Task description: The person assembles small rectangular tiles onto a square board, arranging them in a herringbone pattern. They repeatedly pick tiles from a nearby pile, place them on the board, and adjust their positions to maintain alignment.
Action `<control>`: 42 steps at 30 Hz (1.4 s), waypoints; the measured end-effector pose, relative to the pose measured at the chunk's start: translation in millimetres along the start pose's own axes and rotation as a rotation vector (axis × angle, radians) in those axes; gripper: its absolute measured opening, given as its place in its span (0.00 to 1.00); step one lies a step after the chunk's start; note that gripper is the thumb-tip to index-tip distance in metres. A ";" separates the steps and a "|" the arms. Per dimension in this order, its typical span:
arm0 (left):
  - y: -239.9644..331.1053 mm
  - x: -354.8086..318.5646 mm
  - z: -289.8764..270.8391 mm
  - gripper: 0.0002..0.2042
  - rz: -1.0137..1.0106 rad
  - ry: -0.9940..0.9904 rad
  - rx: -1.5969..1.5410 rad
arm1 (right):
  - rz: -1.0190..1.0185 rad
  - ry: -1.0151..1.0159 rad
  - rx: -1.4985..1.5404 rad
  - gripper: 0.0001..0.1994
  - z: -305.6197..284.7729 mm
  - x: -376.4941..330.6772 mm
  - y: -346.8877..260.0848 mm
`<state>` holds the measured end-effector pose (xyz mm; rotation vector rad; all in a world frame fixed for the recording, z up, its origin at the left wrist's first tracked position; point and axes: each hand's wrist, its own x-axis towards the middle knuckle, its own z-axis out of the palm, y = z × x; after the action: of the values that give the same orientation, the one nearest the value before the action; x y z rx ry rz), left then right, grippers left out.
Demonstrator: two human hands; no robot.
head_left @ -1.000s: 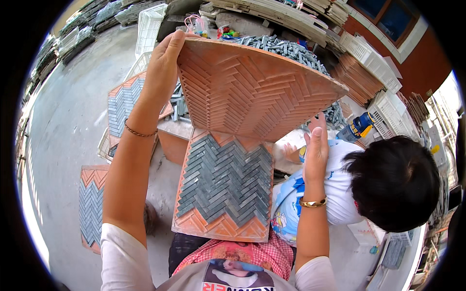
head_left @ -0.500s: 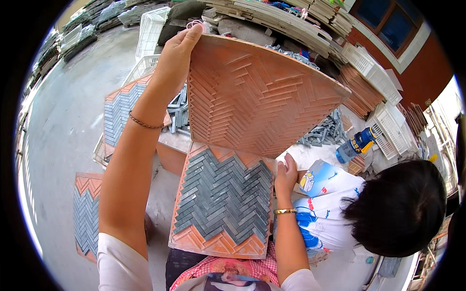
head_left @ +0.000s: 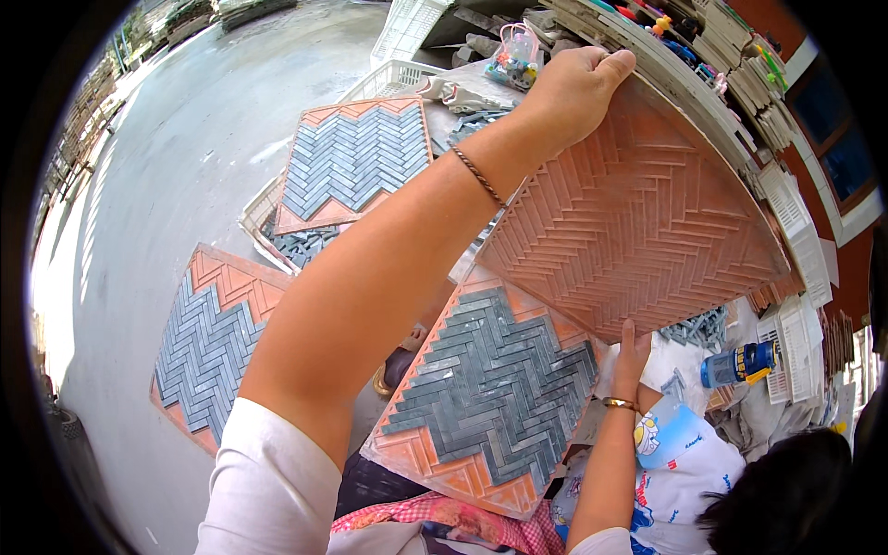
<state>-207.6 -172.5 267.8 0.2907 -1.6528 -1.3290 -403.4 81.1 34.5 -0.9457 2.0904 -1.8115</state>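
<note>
My left hand (head_left: 583, 92) is closed on the upper corner of an orange-brown tile mould board (head_left: 638, 213), which is held up at a tilt. Its face carries herringbone-patterned recesses with no tiles in them. At the board's lower edge, my right hand (head_left: 632, 356) grips with the thumb in front; its other fingers are mostly hidden. Just below, a second mould board (head_left: 407, 453) lies slanted over my lap. Dark grey strip tiles (head_left: 495, 384) fill most of its herringbone pattern, leaving zigzag orange ends. The raised board's lower edge meets or overlaps its far end.
Two more tile-filled boards, one on a crate (head_left: 356, 162) and one lower (head_left: 208, 347), are at left. A person in a white-and-blue shirt (head_left: 689, 472) is close at right. Loose grey tiles (head_left: 698, 328), a blue bottle (head_left: 737, 364) and white crates (head_left: 791, 347) lie beyond.
My view has turned left, so the surroundings sit farther right. My left hand has carried the raised board's top to the right, tilting it. Both hands keep hold of it.
</note>
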 end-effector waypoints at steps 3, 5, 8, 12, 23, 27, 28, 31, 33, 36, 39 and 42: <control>-14.7 -8.4 -1.2 0.20 0.016 0.021 0.109 | 0.071 -0.022 0.097 0.29 -1.8 -0.1 9.3; -47.4 -28.2 -2.3 0.20 0.027 0.037 0.103 | 0.134 -0.032 0.210 0.29 1.9 -1.5 15.7; -119.3 -80.0 -17.5 0.19 -0.230 -0.043 0.176 | 0.198 -0.013 0.258 0.28 10.4 -0.8 17.0; -171.2 -121.3 -29.7 0.15 -0.418 -0.107 0.357 | 0.188 0.047 0.253 0.23 12.6 10.4 16.2; -208.5 -64.6 -0.3 0.14 -0.545 0.125 0.366 | 0.282 0.128 -0.141 0.18 15.7 80.8 7.9; -194.0 -89.1 14.5 0.24 -0.060 -0.017 0.795 | 0.006 0.298 -0.366 0.17 8.6 84.1 15.7; -177.7 -96.0 12.2 0.28 0.062 -0.107 0.934 | 0.084 0.245 -0.296 0.21 5.6 81.3 14.1; -126.9 -156.5 8.9 0.33 0.069 -0.464 1.000 | -0.257 0.301 -0.707 0.28 14.4 55.8 -0.5; -108.3 -192.2 9.8 0.36 0.068 -0.686 1.056 | -0.320 0.139 -0.624 0.31 16.5 28.4 -12.8; -110.0 -213.9 9.9 0.38 0.066 -0.820 1.076 | -0.378 -0.009 -0.736 0.28 23.6 -10.3 -36.5; -125.9 -226.3 5.7 0.40 0.057 -0.827 1.104 | -0.334 -0.110 -0.650 0.24 15.3 -20.8 -41.2; -128.4 -230.3 7.1 0.40 0.044 -0.781 1.100 | -0.264 -0.097 -0.646 0.19 -8.4 -14.5 -41.1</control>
<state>-141.9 -59.1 39.0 0.3790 -2.9377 -0.3397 -383.6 95.0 71.7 -1.4800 2.6382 -1.1391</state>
